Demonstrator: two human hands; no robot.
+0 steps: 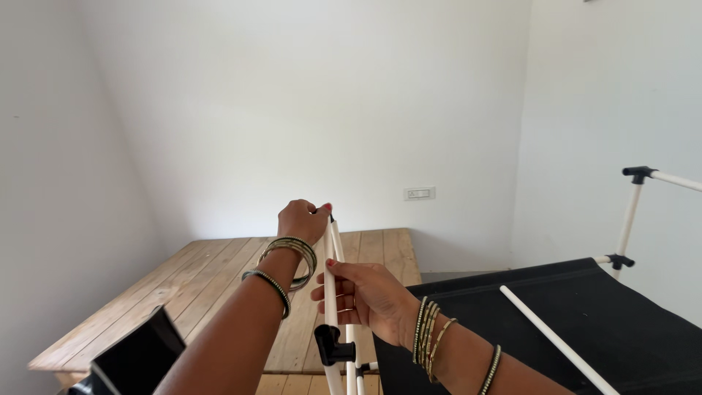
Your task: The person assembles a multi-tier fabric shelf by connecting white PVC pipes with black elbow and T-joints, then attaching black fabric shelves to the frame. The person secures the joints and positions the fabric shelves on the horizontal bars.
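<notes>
Left hand (301, 219) gripping the top ends of the white tubes (330, 292), right hand (365, 294) clasping those tubes lower down just above a black plastic connector (330, 344), tubes standing upright before the wooden worktop (212, 285), black fabric sheet (585, 322) lying right of the tubes, carrying a loose white rod (556, 338).

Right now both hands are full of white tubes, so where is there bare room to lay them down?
The wooden platform is bare left of the left hand. The black fabric is open either side of the loose white tube. It is crowded around the right hand and black connector.
</notes>
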